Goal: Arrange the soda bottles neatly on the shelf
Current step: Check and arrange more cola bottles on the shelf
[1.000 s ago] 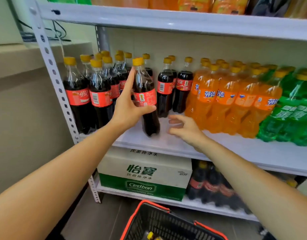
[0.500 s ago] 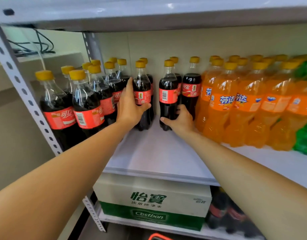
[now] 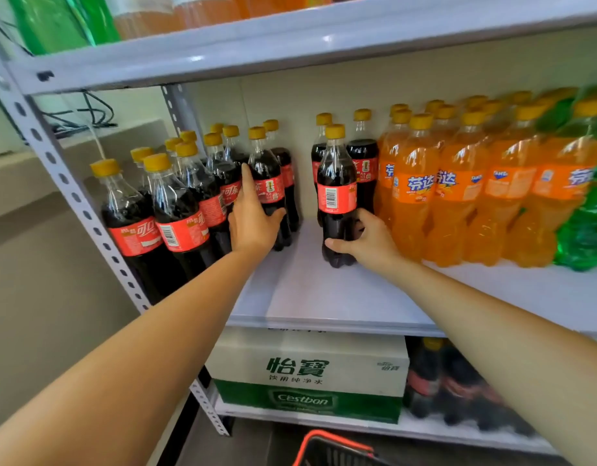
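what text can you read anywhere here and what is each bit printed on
"怡寶": white carton
"饮用纯净水": same carton, just beneath
"Cestbon": the carton's green band
"芬达": orange bottle label
"可口": front-left cola bottle label
Barcode digits on the cola bottle in the right hand: too small to read

The near middle of the shelf board (image 3: 324,297) lies bare, and from it a narrow lane runs to the far wall between the left cola bottle (image 3: 268,186), held by the left hand (image 3: 253,223), and the right cola bottle (image 3: 336,196), gripped low by the right hand (image 3: 371,242). Left of the lane the packed cola bottles (image 3: 176,210) fill the board out to the perforated post (image 3: 61,183) at the near left; right of it the orange bottles (image 3: 458,190) stand shoulder to shoulder, with green bottles (image 3: 589,223) at the far right. The upper shelf (image 3: 290,45) closes the space overhead, leaving open air between it and the caps.
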A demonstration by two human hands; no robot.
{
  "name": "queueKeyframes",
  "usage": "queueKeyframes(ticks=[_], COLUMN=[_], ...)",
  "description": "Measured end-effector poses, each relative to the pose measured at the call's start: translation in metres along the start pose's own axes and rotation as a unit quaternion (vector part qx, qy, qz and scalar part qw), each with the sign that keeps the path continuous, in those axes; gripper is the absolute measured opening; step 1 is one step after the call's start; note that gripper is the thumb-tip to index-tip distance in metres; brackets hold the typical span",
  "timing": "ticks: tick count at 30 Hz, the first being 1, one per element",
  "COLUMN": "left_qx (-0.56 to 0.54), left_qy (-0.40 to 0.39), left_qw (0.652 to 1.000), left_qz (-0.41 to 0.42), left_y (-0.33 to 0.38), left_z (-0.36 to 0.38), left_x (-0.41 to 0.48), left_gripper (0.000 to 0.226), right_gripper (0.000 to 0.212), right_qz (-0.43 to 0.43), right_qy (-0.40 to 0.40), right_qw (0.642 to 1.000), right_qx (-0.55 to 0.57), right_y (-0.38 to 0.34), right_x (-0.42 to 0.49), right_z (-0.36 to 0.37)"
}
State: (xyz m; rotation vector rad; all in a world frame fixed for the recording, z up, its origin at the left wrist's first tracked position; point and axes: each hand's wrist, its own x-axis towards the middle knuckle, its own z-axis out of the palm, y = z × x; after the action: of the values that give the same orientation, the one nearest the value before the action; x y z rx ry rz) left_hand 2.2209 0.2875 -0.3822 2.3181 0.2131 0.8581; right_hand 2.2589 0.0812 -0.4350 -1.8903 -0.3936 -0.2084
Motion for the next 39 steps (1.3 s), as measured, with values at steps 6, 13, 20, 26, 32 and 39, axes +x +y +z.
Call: queueKeyframes(ticks=[6, 13, 20, 26, 32, 39], left_qx=[-0.071, -0.390, -0.482, -0.514, -0.445, -0.426], left_qy=[0.045, -0.241, -0.296, -0.330, -0.248, -0.223], left_qw=[0.996, 0.888, 0.825, 0.787, 0.856, 0.874], left_qz=[-0.005, 0.036, -0.012, -0.081, -0.089, -0.070], left_y=[0.034, 0.093, 0.080, 0.071, 0.073, 0.075], left_z=[-0.025, -0.054, -0.053, -0.042, -0.036, -0.040], left_x=[-0.040, -0.121, -0.162, -0.180, -0.186, -0.188], left_gripper=[0.057, 0.037, 0.043, 0.047, 0.052, 0.062], right_gripper=[0.053, 0.053, 0.065, 0.043, 0.034, 0.052], right_qz=[0.000, 0.028, 0.115, 0.125, 0.091, 0.070], right_qy=[-0.065, -0.029, -0.094, -0.147, -0.035, -0.029], right_qw=[0.997, 0.999, 0.983, 0.950, 0.991, 0.997], right_qx=[0.038, -0.015, 0.112, 0.245, 0.093, -0.006], right_y=[-0.024, -0.059, -0.064, -0.057, -0.050, -0.049], right_x=[-0.068, -0.160, -0.219, -0.228, -0.233, -0.232], right_z=[-0.033, -0.051, -0.060, -0.057, -0.052, -0.050])
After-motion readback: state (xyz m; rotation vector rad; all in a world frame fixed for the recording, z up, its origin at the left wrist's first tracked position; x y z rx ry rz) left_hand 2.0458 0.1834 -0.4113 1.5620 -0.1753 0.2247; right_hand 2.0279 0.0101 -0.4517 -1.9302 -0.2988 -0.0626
